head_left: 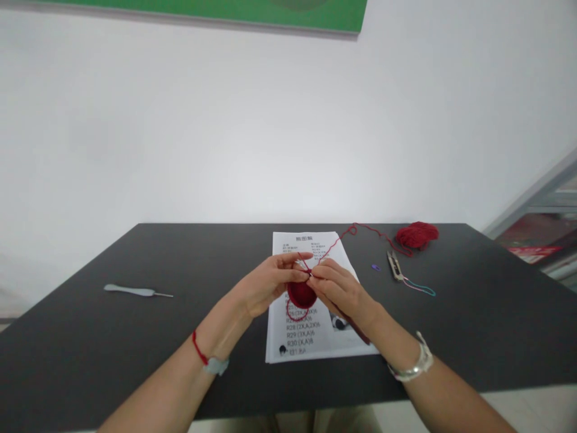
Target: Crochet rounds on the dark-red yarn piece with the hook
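Between my two hands is a small round piece of dark red crochet [302, 294], held above a printed pattern sheet [288, 355]. My left hand [273, 282] pinches its upper edge, with red yarn [305, 262] running by the fingers. My right hand [340, 288] is closed around a crochet hook, whose dark red handle [360, 334] sticks out below the palm. The hook's tip meets the work near my fingertips and is mostly hidden. A loose loop of red yarn hangs beneath the piece.
A ball of red yarn [417, 235] lies at the back right, its strand leading to my hands. Near it are thread snips [395, 265] with a blue-pink cord and a small purple stitch marker [375, 267]. A grey-handled hook [137, 291] rests on the left of the black table [202, 258].
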Motion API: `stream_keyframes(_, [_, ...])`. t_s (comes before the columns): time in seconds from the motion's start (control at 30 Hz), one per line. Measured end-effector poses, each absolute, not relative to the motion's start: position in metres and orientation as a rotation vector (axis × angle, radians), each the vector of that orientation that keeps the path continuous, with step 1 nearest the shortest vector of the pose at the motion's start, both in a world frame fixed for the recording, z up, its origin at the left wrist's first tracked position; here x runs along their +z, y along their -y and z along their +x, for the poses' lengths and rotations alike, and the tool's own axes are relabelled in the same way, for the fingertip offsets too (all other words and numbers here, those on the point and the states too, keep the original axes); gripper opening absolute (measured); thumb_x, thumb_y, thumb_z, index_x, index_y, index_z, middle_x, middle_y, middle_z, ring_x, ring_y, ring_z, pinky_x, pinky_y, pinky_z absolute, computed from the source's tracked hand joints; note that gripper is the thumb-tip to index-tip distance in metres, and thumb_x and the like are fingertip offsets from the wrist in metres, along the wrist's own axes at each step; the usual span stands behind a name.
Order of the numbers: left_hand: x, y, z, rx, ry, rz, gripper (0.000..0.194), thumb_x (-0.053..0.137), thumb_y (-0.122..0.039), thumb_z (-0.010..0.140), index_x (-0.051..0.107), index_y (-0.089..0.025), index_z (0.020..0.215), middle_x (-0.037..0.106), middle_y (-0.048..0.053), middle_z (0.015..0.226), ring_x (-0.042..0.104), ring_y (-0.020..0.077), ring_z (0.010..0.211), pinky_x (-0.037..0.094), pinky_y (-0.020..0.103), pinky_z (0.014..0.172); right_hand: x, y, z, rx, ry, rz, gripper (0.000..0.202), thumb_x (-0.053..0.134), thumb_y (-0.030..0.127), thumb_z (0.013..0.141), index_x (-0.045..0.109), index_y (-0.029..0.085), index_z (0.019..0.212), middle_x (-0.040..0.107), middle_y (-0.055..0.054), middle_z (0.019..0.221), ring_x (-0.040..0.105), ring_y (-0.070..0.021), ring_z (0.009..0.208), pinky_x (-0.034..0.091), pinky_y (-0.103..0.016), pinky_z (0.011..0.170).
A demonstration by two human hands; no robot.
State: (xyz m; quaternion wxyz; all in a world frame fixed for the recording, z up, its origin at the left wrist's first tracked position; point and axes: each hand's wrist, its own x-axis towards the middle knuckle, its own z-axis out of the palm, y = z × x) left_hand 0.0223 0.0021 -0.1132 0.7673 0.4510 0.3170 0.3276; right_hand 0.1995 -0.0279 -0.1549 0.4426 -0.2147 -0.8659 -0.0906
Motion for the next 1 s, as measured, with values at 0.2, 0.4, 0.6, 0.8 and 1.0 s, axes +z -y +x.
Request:
stream_keyframes(0.2, [-0.119,-0.003,0.03,0.919,-0.804,1.085,0.039,0.073,-0.008,0.063,0.068,-0.011,0.101,0.066,-0.001,0.062,0.058,0.0115,0.059,0.046,0.025,0.064,-0.158,0.033,0.18,-0.495,2.062,-0.857,0.022,0.042,0.005,0.092,0.048,0.021,0.079,0.056,-0.008,0.073,0.047,-0.0205,0.067,0.044,-0.033,0.057])
stream_keyframes(0.4, [-0.126,-0.004,0.032,1.142,-1.015,1.586,0.049,0.064,-0.008,0.068,0.062,-0.013,0.117,0.067,-0.002,0.07,0.06,0.0134,0.064,0.048,0.027,0.066,-0.152,0.036,0.18,-0.357,2.074,-0.802,0.021,0.04,0.006,0.093,0.045,0.021,0.079,0.054,-0.006,0.074,0.047,-0.0189,0.069,0.044,-0.031,0.058])
stream_keyframes(0.6, [-0.121,0.0,0.029,1.159,-1.186,1.979,0.047,0.053,-0.003,0.073,0.063,-0.018,0.116,0.07,-0.003,0.075,0.059,0.0116,0.063,0.048,0.025,0.069,-0.148,0.038,0.188,-0.098,2.016,-0.734,0.019,0.045,0.007,0.091,0.047,0.021,0.08,0.055,-0.004,0.075,0.051,-0.0168,0.069,0.045,-0.029,0.06])
stream_keyframes(0.8, [-0.119,0.0,0.029,1.111,-1.117,2.059,0.034,0.05,-0.002,0.074,0.068,-0.019,0.099,0.072,0.002,0.091,0.06,0.013,0.071,0.046,0.026,0.073,-0.143,0.032,0.199,0.644,1.57,-0.898,0.012,0.061,0.016,0.082,0.055,0.021,0.073,0.058,0.002,0.068,0.051,-0.0118,0.059,0.042,-0.025,0.054])
stream_keyframes(1.0, [-0.115,0.003,0.031,1.108,-0.837,1.543,0.042,0.064,-0.013,0.072,0.062,-0.014,0.114,0.062,-0.004,0.069,0.056,0.0119,0.064,0.044,0.025,0.066,-0.143,0.024,0.192,1.191,1.103,-0.615,0.018,0.069,0.024,0.076,0.054,0.02,0.067,0.056,0.003,0.063,0.047,-0.0093,0.051,0.039,-0.023,0.047])
